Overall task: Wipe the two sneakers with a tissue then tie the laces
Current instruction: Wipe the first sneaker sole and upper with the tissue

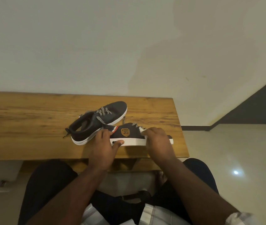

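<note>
While the left hand (pixel 105 144) is gripping the heel of the dark fabric sneaker with white sole (pixel 129 134), thumb on the sole, the right hand (pixel 157 140) is pinching a white tissue (pixel 142 131) against its toe. Second matching sneaker (pixel 96 120) is lying just beyond the left hand on the wooden bench (pixel 31 127).

Wooden table (pixel 31 127) stands against a pale wall (pixel 96 46). Glossy tiled floor (pixel 234 151) to its right, bordered by dark skirting (pixel 194 128).
</note>
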